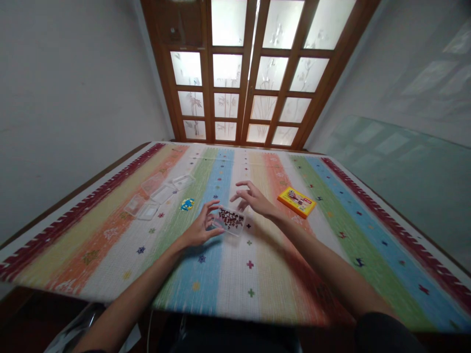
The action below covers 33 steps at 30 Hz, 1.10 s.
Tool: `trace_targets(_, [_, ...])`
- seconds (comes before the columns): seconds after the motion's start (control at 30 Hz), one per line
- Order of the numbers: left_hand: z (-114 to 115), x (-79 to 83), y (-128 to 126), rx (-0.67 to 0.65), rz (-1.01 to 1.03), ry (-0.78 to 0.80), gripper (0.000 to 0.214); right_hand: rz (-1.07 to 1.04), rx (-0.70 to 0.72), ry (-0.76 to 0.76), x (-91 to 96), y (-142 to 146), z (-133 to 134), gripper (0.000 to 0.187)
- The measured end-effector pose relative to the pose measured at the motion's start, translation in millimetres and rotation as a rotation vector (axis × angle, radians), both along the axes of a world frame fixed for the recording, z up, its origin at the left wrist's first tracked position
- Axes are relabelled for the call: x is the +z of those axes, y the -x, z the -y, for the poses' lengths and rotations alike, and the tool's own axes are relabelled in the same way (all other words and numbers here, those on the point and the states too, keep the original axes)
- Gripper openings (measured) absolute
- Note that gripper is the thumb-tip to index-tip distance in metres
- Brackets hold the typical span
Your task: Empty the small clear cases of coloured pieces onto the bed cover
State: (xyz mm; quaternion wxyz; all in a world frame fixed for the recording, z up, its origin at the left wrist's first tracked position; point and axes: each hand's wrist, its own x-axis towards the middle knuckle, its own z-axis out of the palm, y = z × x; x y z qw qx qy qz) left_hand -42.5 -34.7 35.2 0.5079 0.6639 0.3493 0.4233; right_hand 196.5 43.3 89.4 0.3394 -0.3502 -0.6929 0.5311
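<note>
In front of me, a small clear plastic box (231,221) holds many loose dark brown and reddish pieces. My left hand (200,226) grips its left side, thumb along the near edge and fingers at the far edge. Just beyond the box's far right corner hovers my right hand (253,198), fingers apart and bent, with nothing visible in them. Whether its fingertips touch the box is not clear. To the left of the box lies a small cluster of blue and yellow pieces (187,204).
Several clear plastic containers and lids (147,211) lie at the left on the striped tablecloth (235,289). A yellow-orange box (296,201) with a printed picture rests to the right. Beyond the table stand wooden doors (245,98) with glass panes.
</note>
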Motion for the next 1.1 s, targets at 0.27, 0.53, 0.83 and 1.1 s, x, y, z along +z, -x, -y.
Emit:
trace_targets(0.27, [1,7.6,31,0.006,0.077,0.111,0.086,-0.157,-0.044,0.227,-15.9,23,-3,0.024])
trace_targets(0.53, [-8,14.8,104,0.509,-0.191,-0.126,0.083,-0.134,-0.13,0.217,-76.9,15,-12,0.03])
trace_targets(0.83, [-24,11.0,134,0.705,-0.539,-0.479,0.069,-0.17,-0.142,0.073,-92.0,13,-4,0.042])
trace_targets(1.1, [-37,5.8,140,0.589,-0.77,-0.66,0.063,-0.153,-0.153,0.03,-91.4,13,-1,0.043])
